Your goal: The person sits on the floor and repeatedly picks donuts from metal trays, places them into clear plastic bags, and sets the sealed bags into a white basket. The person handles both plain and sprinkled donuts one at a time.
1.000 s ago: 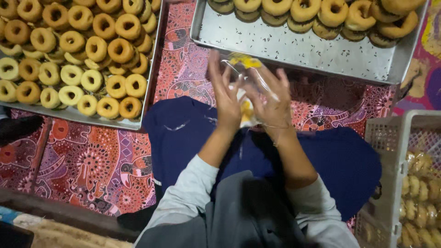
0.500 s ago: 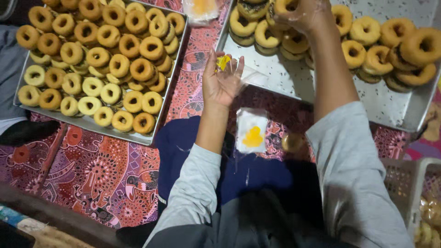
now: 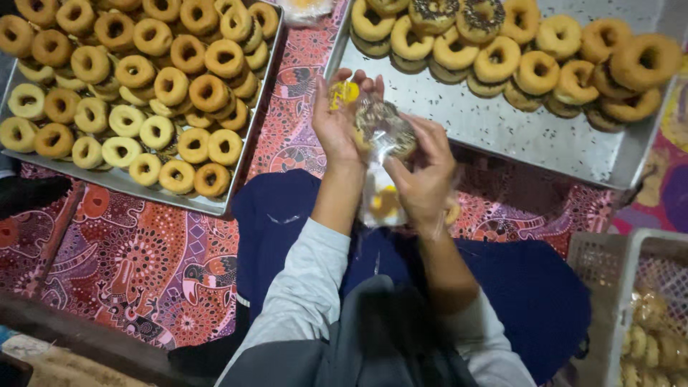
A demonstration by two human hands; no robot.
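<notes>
Patterned red cloth (image 3: pixel 129 265) underfoot, spread across the lower left and centre of the frame. At centre, left hand (image 3: pixel 337 125) raised, palm toward the middle, fingers closed on the edge of a clear bag (image 3: pixel 378 179), a yellow scrap at the fingertips. Right hand (image 3: pixel 426 175) just beside it, fingers wrapped round the bag from the right, pressing a sprinkled doughnut (image 3: pixel 387 125) held inside the plastic at the bag's top. Lower part of the bag hanging between the wrists, something yellow showing through. Below the hands, grey sleeves and dark blue lap (image 3: pixel 287 222). Upper left, metal tray (image 3: pixel 215 204) crowded with plain doughnuts (image 3: pixel 129 86), some pale, some browner. Upper right, second tray (image 3: pixel 545 143) with doughnuts (image 3: pixel 537 50) along its far side, bare metal nearer the hands. Lower right corner, pale plastic crate (image 3: pixel 602 287) with bagged goods inside, contents blurred.
</notes>
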